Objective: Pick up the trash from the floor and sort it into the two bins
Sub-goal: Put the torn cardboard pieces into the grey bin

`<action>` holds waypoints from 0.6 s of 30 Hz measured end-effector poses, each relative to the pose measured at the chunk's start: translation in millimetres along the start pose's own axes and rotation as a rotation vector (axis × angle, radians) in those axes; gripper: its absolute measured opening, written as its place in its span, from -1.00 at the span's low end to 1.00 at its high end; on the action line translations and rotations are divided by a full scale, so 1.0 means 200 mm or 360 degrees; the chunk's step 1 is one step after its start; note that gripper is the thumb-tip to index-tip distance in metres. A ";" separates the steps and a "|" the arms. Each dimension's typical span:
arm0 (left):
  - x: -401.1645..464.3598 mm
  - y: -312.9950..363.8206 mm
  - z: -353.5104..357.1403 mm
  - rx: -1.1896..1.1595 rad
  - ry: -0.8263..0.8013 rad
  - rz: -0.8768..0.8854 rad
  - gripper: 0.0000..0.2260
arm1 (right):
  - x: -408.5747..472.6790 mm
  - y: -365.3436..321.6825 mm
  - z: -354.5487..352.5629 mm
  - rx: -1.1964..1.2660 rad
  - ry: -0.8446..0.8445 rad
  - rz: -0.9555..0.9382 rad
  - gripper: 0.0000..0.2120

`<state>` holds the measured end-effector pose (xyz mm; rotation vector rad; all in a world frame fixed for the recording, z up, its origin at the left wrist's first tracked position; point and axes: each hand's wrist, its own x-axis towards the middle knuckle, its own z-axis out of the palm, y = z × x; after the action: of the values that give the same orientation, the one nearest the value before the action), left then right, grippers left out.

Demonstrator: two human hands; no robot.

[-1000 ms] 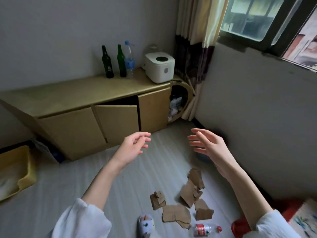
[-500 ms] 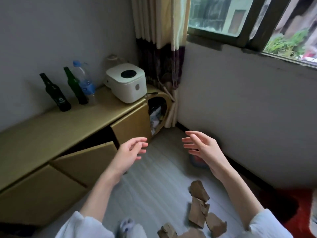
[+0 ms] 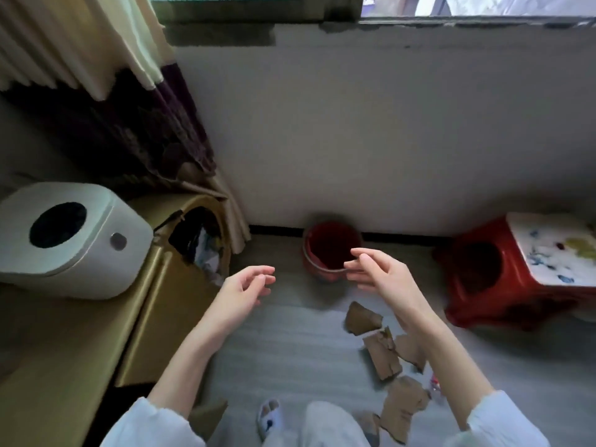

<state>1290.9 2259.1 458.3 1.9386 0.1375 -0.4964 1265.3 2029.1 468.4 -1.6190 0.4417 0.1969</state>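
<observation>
White appliance (image 3: pixel 69 240) on cabinet (image 3: pixel 80 321), curtain (image 3: pixel 106 101) (two-tone), red stool (image 3: pixel 503 279)

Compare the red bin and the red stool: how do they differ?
The bin is round and open-topped; the stool is boxy, with a round hole in its side. The bin looks empty; the stool carries a white patterned top. The bin is smaller. Both are red and stand on the floor by the wall.

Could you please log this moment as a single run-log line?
left hand: empty, open | right hand: empty, open, raised in front of red bucket | cardboard scraps: on floor, untouched | phase: before first pickup
</observation>
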 end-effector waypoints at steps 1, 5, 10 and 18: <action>0.08 0.01 0.02 0.0065 -0.0091 0.0008 -0.78 | 0.03 0.02 -0.02 0.0019 0.0076 0.0034 -0.81; 0.40 0.04 0.23 0.0339 -0.0455 0.0045 -0.82 | 0.15 0.16 -0.18 0.0061 0.0344 0.0161 -0.83; 0.80 0.03 0.58 0.0634 -0.0757 0.0163 -0.80 | 0.38 0.44 -0.37 0.0112 0.0551 0.0302 -0.81; 1.19 -0.51 1.01 0.1097 -0.1129 0.0165 -0.75 | 0.66 1.16 -0.43 0.0105 0.0784 0.0607 -0.84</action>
<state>1417.0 2088.2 208.2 2.2681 -0.6637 -1.2437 1282.4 1913.9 214.1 -1.5000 1.1264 0.0640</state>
